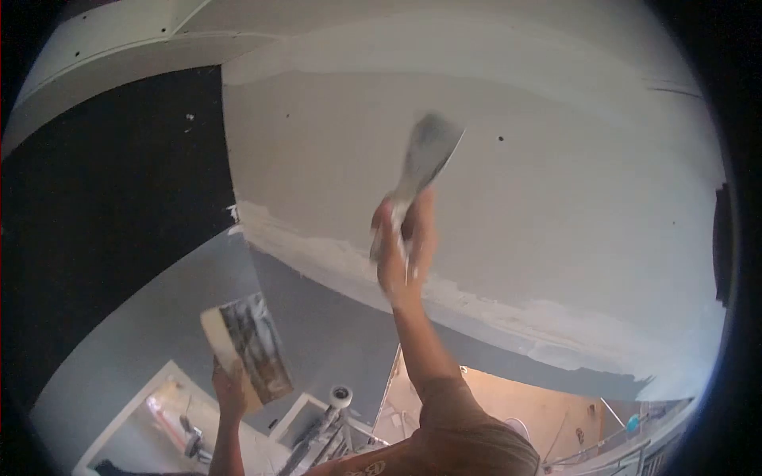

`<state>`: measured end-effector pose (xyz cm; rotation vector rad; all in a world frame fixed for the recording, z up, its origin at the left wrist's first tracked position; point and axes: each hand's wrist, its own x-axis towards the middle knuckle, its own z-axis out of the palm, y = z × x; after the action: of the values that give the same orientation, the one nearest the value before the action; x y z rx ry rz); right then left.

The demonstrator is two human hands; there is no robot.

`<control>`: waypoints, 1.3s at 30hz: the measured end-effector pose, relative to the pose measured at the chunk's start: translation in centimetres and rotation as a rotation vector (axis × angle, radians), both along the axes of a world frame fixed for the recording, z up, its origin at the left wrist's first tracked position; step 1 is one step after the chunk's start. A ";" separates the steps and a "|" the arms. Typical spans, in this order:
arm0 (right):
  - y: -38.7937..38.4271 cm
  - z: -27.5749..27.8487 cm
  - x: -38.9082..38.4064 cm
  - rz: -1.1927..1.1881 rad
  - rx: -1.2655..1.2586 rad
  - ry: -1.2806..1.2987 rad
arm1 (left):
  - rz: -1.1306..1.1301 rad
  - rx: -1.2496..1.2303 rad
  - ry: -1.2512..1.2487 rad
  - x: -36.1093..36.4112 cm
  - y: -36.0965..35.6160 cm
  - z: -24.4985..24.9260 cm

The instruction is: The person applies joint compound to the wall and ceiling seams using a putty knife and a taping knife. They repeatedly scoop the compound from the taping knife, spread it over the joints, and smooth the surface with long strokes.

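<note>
Right hand (405, 246) is up high, fist wrapped tight around the handle of the putty knife (429, 151), blade tilted against the drywall ceiling (556, 198) just above the pale band of joint compound (476, 305). Well apart and lower down, the left hand (228, 390) grips the mud-smeared hawk board (250, 349) from below.

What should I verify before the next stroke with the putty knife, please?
1. Right hand grip closed on the putty knife: ok.
2. Blade flat against the ceiling board: cannot tell, it is blurred.
3. Left hand holding the mud board: ok, gripped at its lower edge.
4. Compound on the mud board: ok, streaks show on its face.
5. Joint band along the ceiling edge smooth: not ok, rough and uneven.
6. Dark spot near the blade filled: not ok, it shows dark.
</note>
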<state>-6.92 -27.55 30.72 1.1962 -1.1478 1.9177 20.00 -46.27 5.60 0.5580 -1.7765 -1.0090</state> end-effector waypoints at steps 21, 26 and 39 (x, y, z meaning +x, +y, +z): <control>-19.2 19.7 -7.9 -0.432 -0.543 0.467 | 0.165 0.337 0.122 7.8 0.1 -9.8; -28.8 18.4 -3.6 -0.222 -0.393 0.408 | 0.357 0.413 0.133 9.4 -1.4 -14.3; -21.5 1.2 3.7 0.222 0.332 0.306 | 0.095 0.178 0.312 4.3 -8.0 -10.7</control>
<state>-3.24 -49.01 31.91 1.7930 -1.2356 1.6561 24.25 -54.24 -5.09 0.5556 -1.3836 -1.1282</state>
